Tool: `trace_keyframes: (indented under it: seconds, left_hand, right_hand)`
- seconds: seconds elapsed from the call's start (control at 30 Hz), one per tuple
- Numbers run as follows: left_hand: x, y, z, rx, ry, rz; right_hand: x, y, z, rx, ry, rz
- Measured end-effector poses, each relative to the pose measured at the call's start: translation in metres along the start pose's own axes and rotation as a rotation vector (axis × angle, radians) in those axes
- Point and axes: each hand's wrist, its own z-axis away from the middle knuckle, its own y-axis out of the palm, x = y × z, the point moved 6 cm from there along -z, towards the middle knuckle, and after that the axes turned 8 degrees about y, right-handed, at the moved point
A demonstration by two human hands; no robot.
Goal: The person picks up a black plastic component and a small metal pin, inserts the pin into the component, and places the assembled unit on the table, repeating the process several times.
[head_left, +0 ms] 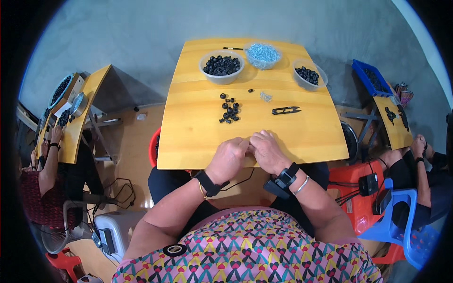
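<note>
My left hand (228, 158) and my right hand (268, 152) meet at the near edge of the yellow wooden table (188, 137). Both are closed, fingertips pressed together, and whatever is pinched between them is hidden. Beyond them lies a loose group of black beads (230, 112), with one stray black bead (251, 90) farther off. A small heap of clear beads (265, 96) sits to the right of it. Black thread snips (286, 110) rest on the wood beyond my right hand.
Along the far side stand a bowl of black beads (222, 65), a bowl of pale blue beads (263, 55) and a smaller tub of black beads (307, 76). Other people work at side tables left and right. A red stool (356, 188) and a blue chair (406, 212) stand at right.
</note>
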Motion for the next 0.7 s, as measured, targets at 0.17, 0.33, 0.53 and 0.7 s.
trace_keyframes:
  seconds: [0.17,0.33,0.53,0.7]
  left_hand:
    - [-0.007,0.000,0.004,-0.028,0.028,-0.091]
    - [-0.011,0.000,0.008,-0.065,0.046,-0.101]
    - [-0.012,0.000,0.012,-0.067,0.026,-0.118]
    - [-0.012,0.000,0.013,-0.088,0.017,-0.102]
  right_hand:
    - [-0.006,0.005,0.002,0.045,0.028,0.041]
    - [0.001,0.002,0.003,0.041,-0.004,0.054]
    - [0.005,0.001,0.003,0.056,-0.034,0.059]
    - [0.005,0.003,0.003,0.071,-0.031,0.057]
